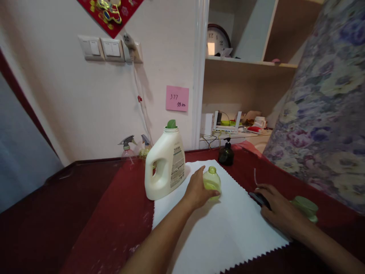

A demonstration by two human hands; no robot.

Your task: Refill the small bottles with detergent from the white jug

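Observation:
My left hand (198,189) is wrapped round a small, clear yellow-green bottle (212,179) that stands upright and uncapped on a white cloth (216,232). Some yellowish liquid shows in its lower part. Over the cloth's right edge, my right hand (275,205) grips a dark spray pump head (259,198); a thin pale tube (255,176) sticks up beside the fingers. A large cream detergent jug (167,163) with a handle stands left of the bottle, its screw cap off and a green spout in its neck. Partly behind my right wrist lies a green cap (305,207).
Two spray bottles, one pink (129,154) and one yellowish (144,149), stand by the wall. A dark pump bottle (226,153) is beyond the cloth. A red cloth (119,220) covers the table. Behind are shelves with a router (228,127); a floral curtain (322,110) hangs right.

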